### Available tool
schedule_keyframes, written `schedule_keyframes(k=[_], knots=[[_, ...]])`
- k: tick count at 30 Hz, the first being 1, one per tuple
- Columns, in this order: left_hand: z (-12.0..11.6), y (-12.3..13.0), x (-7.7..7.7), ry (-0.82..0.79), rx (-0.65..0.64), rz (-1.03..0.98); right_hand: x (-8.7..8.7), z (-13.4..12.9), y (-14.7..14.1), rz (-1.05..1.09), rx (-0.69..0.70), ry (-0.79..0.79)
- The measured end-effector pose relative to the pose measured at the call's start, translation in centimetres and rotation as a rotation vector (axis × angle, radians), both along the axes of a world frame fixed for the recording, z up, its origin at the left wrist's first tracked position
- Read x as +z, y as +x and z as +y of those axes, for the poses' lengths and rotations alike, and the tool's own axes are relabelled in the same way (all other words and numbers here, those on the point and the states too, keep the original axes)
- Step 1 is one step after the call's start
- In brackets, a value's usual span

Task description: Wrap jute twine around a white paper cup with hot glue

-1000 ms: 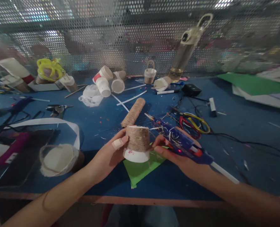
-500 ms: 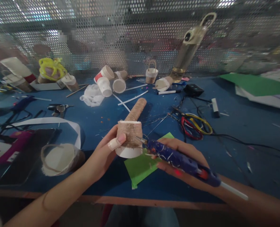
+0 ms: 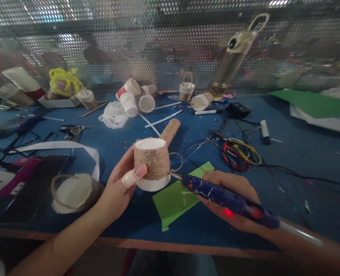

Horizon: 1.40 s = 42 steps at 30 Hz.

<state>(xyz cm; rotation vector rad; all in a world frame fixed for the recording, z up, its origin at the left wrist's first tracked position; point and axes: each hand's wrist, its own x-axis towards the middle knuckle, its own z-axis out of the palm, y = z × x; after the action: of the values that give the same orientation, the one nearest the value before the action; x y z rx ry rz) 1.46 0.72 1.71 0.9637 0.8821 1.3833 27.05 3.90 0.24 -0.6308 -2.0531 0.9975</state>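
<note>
My left hand [image 3: 122,184], with a bandage on its thumb, grips a paper cup [image 3: 151,163] wrapped in brown twine. White shows inside the cup and in a bare band at its lower end. A loose loop of twine [image 3: 178,155] sticks out at its right side. My right hand [image 3: 230,191] is closed round a blue hot glue gun [image 3: 224,197] with a red light glowing and a clear glue stick [image 3: 300,233] out of its back. The gun's metal nozzle is at the cup's lower right edge; whether it touches cannot be told.
A green paper [image 3: 178,195] lies beneath the nozzle. Behind the cup is a twine-wrapped roll [image 3: 170,132]. Scissors [image 3: 241,151] and black cables are to the right. A twine-handled cup [image 3: 76,193] and a dark phone-like slab [image 3: 33,199] are left. A bottle [image 3: 230,61] leans against the perforated metal screen [image 3: 164,46].
The cup has tilted so its white inside shows, and has shifted slightly left. The glue gun's nozzle has moved from the cup's side to its lower right edge.
</note>
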Motion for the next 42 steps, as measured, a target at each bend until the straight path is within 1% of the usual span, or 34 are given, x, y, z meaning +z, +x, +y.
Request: schedule_keyframes(k=[3, 7, 13, 17, 19, 26, 32, 36, 39, 42], knots=[[0.1, -0.1, 0.0, 0.027, -0.008, -0.002, 0.0, 0.1, 0.0, -0.054, -0.025, -0.001], [0.2, 0.0, -0.1, 0.031, -0.003, 0.002, 0.1, 0.2, 0.0, -0.120, -0.047, 0.038], [-0.1, 0.0, -0.3, 0.045, -0.011, 0.037, -0.1, 0.0, 0.2, -0.171, -0.038, 0.120], [0.0, 0.0, -0.5, 0.059, 0.007, 0.088, -0.4, 0.1, 0.4, -0.204, -0.010, 0.183], [0.1, 0.0, -0.5, 0.071, 0.013, 0.103, -0.5, 0.2, 0.4, -0.215, -0.017, 0.198], [-0.1, 0.0, -0.1, 0.072, 0.009, 0.072, -0.2, 0.2, 0.5, -0.276, -0.109, 0.185], [0.1, -0.3, -0.9, 0.083, 0.017, 0.108, -0.3, -0.1, 0.1, -0.248, -0.103, 0.204], [0.2, -0.3, -1.2, 0.079, 0.007, 0.121, -0.3, -0.4, -0.2, -0.241, -0.127, 0.200], [0.2, -0.1, -1.0, 0.073, 0.032, 0.094, -0.2, -0.5, -0.3, -0.250, -0.147, 0.196], [0.1, 0.1, -0.4, 0.036, 0.043, 0.048, 0.0, -0.4, -0.2, -0.263, -0.161, 0.195]])
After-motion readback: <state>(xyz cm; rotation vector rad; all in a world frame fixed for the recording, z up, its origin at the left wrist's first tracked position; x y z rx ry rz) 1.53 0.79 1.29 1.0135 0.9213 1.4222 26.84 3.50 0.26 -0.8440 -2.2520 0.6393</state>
